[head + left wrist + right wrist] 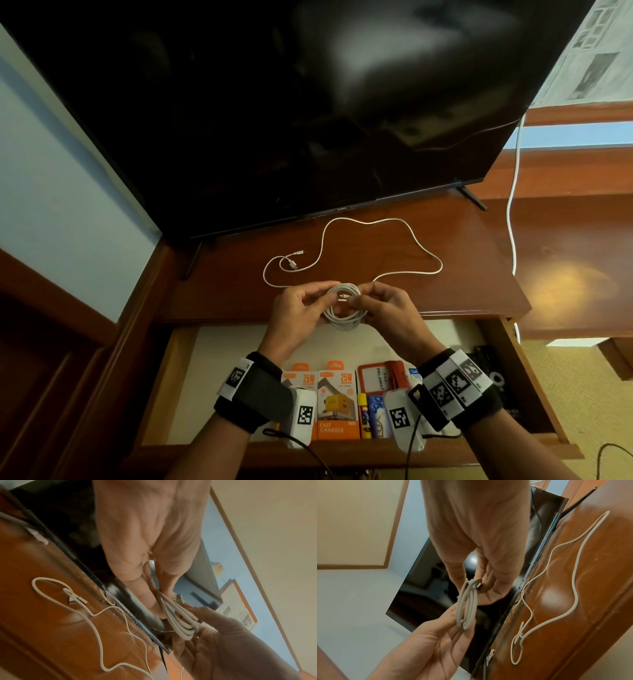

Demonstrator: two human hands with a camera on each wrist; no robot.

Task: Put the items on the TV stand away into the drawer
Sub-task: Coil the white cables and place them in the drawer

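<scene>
Both hands hold a coiled white cable [342,306] just above the front edge of the wooden TV stand [479,281]. My left hand [323,298] pinches the coil's left side and my right hand [359,301] pinches its right side near a plug end. The left wrist view shows the coil [178,620] between the left hand's [159,601] fingers and the right palm. In the right wrist view the right hand [476,586] grips the coil [468,604]. A second white cable [376,246] lies loose on the stand. The drawer [161,387] stands open below.
A large black TV [274,120] stands at the back of the stand. In the drawer lie orange charger boxes [337,401], a red card holder [375,377] and dark items [493,370] at the right. Another white cable [512,205] hangs at the stand's right.
</scene>
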